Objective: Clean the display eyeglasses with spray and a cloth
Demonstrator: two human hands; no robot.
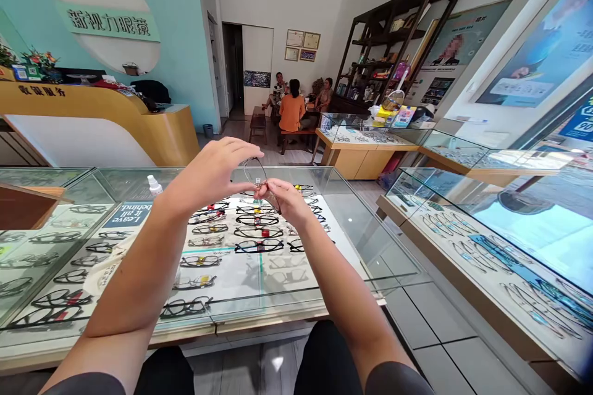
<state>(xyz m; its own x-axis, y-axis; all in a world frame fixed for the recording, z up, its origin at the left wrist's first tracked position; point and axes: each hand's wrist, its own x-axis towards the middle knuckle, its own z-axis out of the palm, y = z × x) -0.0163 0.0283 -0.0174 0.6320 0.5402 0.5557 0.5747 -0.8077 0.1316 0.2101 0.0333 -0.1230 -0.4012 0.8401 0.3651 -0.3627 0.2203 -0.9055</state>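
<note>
Both my hands hold a thin-framed pair of glasses (257, 174) above the glass display counter (352, 222). My left hand (215, 170) is closed, with its fingertips pinching the top of one lens rim. My right hand (286, 197) is closed around the frame near the bridge and the other lens, which pokes out below its fingers. Under the counter glass lie rows of several eyeglass frames (252, 234) on a white tray.
A small white spray bottle (154, 186) stands on the counter left of my hands. More glass showcases (486, 247) run along the right. A yellow reception desk (115, 117) is at the back left. Three people sit at the far end of the room (296, 105).
</note>
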